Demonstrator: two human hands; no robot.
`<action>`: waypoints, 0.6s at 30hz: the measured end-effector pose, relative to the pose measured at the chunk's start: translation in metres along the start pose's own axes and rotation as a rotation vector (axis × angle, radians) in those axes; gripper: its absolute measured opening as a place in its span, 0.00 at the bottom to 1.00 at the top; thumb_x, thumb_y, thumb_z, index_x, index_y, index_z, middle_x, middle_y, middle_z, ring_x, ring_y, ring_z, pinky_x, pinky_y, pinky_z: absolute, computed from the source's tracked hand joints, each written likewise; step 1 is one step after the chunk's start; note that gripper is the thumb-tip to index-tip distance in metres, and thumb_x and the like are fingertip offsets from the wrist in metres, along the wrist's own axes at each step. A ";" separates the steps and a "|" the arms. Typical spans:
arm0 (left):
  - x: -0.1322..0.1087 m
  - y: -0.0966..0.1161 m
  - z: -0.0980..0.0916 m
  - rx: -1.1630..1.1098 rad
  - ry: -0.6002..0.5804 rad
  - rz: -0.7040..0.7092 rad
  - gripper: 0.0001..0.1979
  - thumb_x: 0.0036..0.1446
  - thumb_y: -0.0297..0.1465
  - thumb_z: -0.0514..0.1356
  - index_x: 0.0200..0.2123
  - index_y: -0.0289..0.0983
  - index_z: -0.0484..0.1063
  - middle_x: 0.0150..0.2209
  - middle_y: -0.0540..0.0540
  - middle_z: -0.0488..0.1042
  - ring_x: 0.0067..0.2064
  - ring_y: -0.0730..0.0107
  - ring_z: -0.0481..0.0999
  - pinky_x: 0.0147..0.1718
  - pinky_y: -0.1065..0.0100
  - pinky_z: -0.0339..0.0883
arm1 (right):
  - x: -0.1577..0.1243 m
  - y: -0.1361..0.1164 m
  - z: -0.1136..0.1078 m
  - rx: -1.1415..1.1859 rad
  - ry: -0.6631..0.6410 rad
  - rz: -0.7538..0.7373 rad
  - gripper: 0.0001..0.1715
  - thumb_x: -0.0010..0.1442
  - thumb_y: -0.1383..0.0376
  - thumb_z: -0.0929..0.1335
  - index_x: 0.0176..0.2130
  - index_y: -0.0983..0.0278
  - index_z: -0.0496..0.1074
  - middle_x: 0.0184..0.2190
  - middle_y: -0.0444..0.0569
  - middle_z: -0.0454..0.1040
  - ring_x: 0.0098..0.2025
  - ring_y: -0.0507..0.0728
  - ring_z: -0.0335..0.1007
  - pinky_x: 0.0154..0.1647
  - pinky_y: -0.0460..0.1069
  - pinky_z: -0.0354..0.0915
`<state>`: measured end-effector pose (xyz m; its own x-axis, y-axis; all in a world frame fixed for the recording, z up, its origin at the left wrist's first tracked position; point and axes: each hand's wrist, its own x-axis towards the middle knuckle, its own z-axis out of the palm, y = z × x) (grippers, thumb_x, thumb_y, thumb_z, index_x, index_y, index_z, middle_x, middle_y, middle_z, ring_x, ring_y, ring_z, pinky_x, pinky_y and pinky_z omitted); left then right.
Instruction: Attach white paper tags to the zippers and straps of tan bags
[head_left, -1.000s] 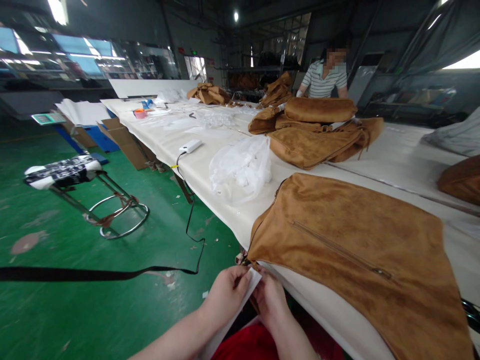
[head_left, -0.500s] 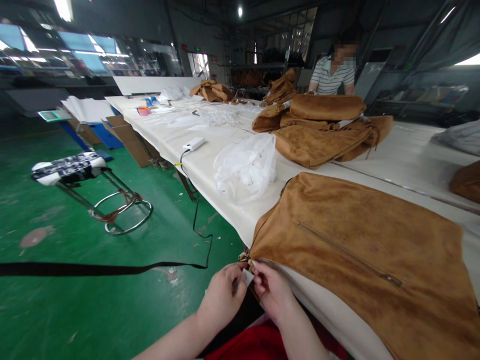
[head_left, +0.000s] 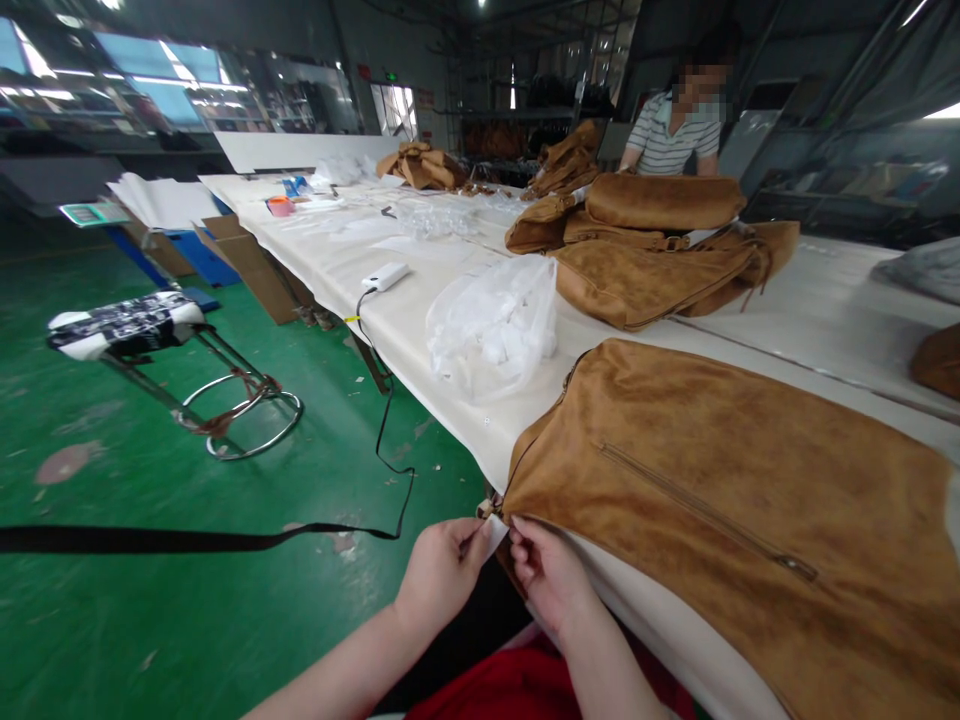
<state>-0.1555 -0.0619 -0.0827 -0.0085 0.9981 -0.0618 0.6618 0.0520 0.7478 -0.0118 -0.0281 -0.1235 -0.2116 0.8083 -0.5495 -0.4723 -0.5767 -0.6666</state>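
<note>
A large brown suede-look bag (head_left: 697,450) lies flat on the table, with a long zipper (head_left: 697,505) across its upper face. At its near left corner, my left hand (head_left: 444,570) pinches a small white slip (head_left: 496,536) between thumb and fingers. My right hand (head_left: 551,572) is closed just right of the slip, its fingertips curled at the bag's edge. Whatever those right fingertips grip is too small to make out. A bit of metal hardware (head_left: 491,506) shows at the corner beyond my fingers.
A clear plastic bag of white pieces (head_left: 495,325) sits beyond the brown bag. More brown bags (head_left: 667,270) are piled farther back, where a person in a striped shirt (head_left: 671,135) stands. A white device with a cable (head_left: 386,277) lies near the table edge. A stool (head_left: 131,325) stands left.
My view has shifted slightly. My hands have drawn a little apart, and more of the white slip shows between them. The person at the back leans a little differently.
</note>
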 end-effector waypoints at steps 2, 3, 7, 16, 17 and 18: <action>0.001 -0.001 -0.001 0.010 -0.008 0.004 0.22 0.64 0.39 0.49 0.23 0.36 0.72 0.20 0.50 0.68 0.24 0.72 0.64 0.23 0.73 0.51 | 0.001 -0.001 0.001 0.023 0.018 -0.008 0.16 0.37 0.61 0.77 0.26 0.65 0.71 0.20 0.40 0.66 0.19 0.46 0.54 0.15 0.42 0.43; 0.001 -0.001 -0.001 0.003 -0.014 0.008 0.22 0.64 0.39 0.49 0.22 0.36 0.72 0.20 0.50 0.67 0.24 0.72 0.64 0.23 0.73 0.51 | 0.001 -0.001 0.001 0.037 0.024 -0.010 0.17 0.36 0.62 0.77 0.26 0.65 0.71 0.20 0.39 0.66 0.19 0.45 0.54 0.15 0.42 0.43; 0.002 0.002 0.002 -0.020 -0.017 -0.003 0.22 0.64 0.39 0.48 0.23 0.36 0.72 0.20 0.50 0.66 0.24 0.72 0.63 0.23 0.73 0.51 | 0.001 -0.002 0.004 0.045 0.042 -0.034 0.18 0.34 0.63 0.78 0.23 0.65 0.70 0.18 0.38 0.64 0.19 0.45 0.52 0.16 0.42 0.42; 0.016 -0.004 0.019 -0.154 0.017 -0.062 0.23 0.63 0.42 0.50 0.23 0.35 0.73 0.21 0.49 0.70 0.25 0.70 0.67 0.25 0.72 0.55 | 0.004 -0.001 -0.002 0.033 0.053 -0.083 0.18 0.35 0.60 0.78 0.23 0.65 0.71 0.16 0.39 0.65 0.18 0.46 0.53 0.16 0.43 0.45; 0.017 -0.005 0.021 -0.171 0.013 -0.062 0.23 0.63 0.42 0.50 0.24 0.35 0.74 0.22 0.49 0.71 0.26 0.69 0.68 0.25 0.72 0.56 | 0.004 0.000 -0.003 0.033 0.049 -0.087 0.18 0.35 0.60 0.78 0.23 0.65 0.71 0.16 0.39 0.65 0.18 0.46 0.54 0.16 0.43 0.45; 0.018 -0.006 0.024 -0.189 0.008 -0.060 0.23 0.63 0.42 0.50 0.25 0.34 0.75 0.23 0.48 0.73 0.26 0.68 0.70 0.26 0.72 0.57 | 0.005 0.001 -0.004 0.033 0.045 -0.091 0.17 0.36 0.60 0.78 0.23 0.65 0.71 0.16 0.39 0.65 0.18 0.47 0.54 0.16 0.43 0.46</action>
<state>-0.1418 -0.0453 -0.1035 -0.0500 0.9932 -0.1049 0.5075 0.1157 0.8538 -0.0101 -0.0254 -0.1286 -0.1278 0.8506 -0.5101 -0.5161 -0.4963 -0.6981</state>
